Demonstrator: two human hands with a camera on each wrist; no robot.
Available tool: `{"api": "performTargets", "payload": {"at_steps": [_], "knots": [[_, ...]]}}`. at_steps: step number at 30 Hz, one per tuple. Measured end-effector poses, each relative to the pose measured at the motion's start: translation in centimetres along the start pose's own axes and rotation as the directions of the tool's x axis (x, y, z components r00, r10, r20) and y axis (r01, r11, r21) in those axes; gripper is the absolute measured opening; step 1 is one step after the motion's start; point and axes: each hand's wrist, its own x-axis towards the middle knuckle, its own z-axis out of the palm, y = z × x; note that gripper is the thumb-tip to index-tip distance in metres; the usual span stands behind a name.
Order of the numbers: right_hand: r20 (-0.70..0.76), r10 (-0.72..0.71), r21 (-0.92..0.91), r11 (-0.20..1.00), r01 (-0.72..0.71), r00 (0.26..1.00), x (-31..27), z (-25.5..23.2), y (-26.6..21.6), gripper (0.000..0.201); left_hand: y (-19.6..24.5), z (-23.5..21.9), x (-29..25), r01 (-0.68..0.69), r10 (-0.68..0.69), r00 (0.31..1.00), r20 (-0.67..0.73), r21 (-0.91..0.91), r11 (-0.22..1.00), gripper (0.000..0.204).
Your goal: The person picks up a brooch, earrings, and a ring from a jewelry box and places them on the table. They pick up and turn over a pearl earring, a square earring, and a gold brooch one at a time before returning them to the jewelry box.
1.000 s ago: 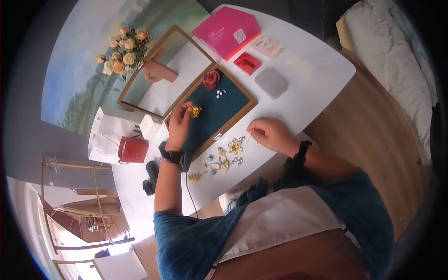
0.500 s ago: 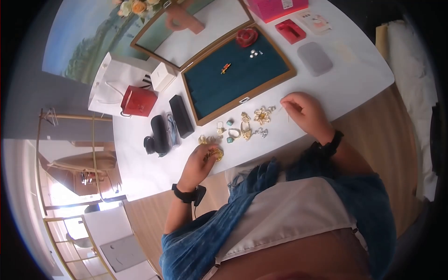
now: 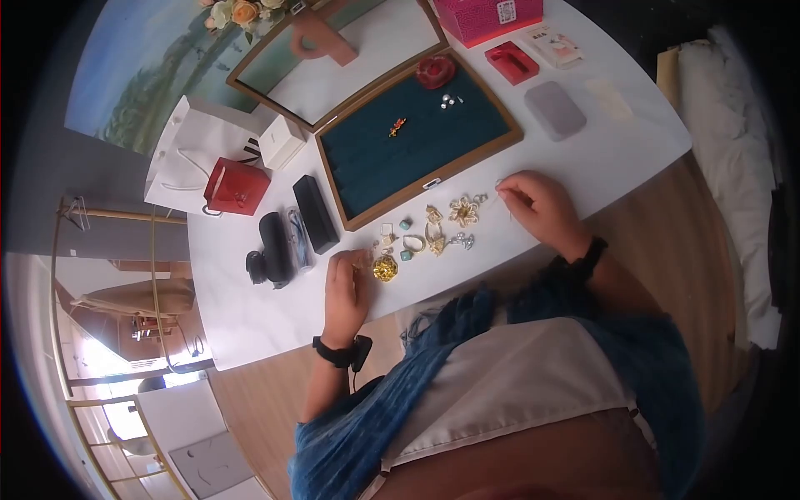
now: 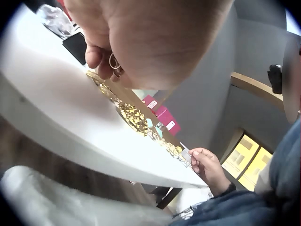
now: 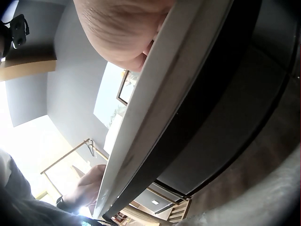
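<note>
In the head view my left hand (image 3: pixel 346 296) is at the table's near edge, left of the jewellery. Its fingers are curled, and a thin ring (image 4: pixel 114 61) shows at the fingertips in the left wrist view. Beside it lies a round gold ornament (image 3: pixel 385 268). My right hand (image 3: pixel 542 208) rests at the other end of the row, thumb and fingers pinching a thin pale strip (image 4: pixel 184 147). Between the hands lie a gold flower brooch (image 3: pixel 464 211), a gold hoop (image 3: pixel 413 242), turquoise pieces (image 3: pixel 406 224) and a silver piece (image 3: pixel 462 241).
Behind the jewellery stands an open wooden display case (image 3: pixel 431 184) lined in dark green, holding a red round item (image 3: pixel 435 72), pearls (image 3: pixel 448 101) and an orange-gold brooch (image 3: pixel 397 127). A black box (image 3: pixel 314 214) and glasses case (image 3: pixel 275 248) lie left; a grey case (image 3: pixel 556 110) lies right.
My left hand came back from over the display case with the round gold ornament and let it go on the table. Its fingers then shifted left. The right hand keeps its pinch.
</note>
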Motion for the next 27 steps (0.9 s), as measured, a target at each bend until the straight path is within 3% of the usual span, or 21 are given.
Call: {"api": "performTargets", "payload": {"at_steps": [7, 10, 14, 20, 23, 27], "knots": [[0.016, -0.022, -0.027, 0.999, 0.023, 1.0, 0.3, 0.4, 0.6, 0.008, -1.4, 0.6, -2.0, 0.01, -0.004, 0.999, -0.048, 0.136, 0.991, 0.038], [0.016, -0.032, -0.033, 0.999, 0.032, 0.999, 0.3, 0.2, 0.6, 0.008, -0.8, 0.1, -1.5, 0.036, -0.031, 0.998, -0.045, 0.107, 0.994, 0.037], [0.024, -0.017, -0.015, 1.0, 0.017, 1.0, 0.3, -0.1, 0.3, 0.008, -0.8, -0.9, 0.6, -0.029, 0.043, 0.997, -0.066, 0.201, 0.979, 0.036], [0.002, -0.002, 0.023, 1.0, 0.001, 1.0, 0.4, 0.0, 0.5, 0.01, 2.3, -1.3, 10.3, -0.217, 0.234, 0.969, -0.076, 0.184, 0.959, 0.032], [0.011, 0.027, 0.028, 0.999, -0.028, 1.0, 0.4, -0.1, 0.6, 0.011, 2.0, 0.8, 16.4, -0.263, 0.266, 0.964, -0.026, 0.08, 0.961, 0.034], [0.002, 0.04, 0.054, 0.998, -0.04, 0.999, 0.3, -0.3, 0.8, 0.011, 0.0, 4.2, 22.9, -0.295, 0.297, 0.955, -0.001, 0.121, 0.948, 0.036]]}}
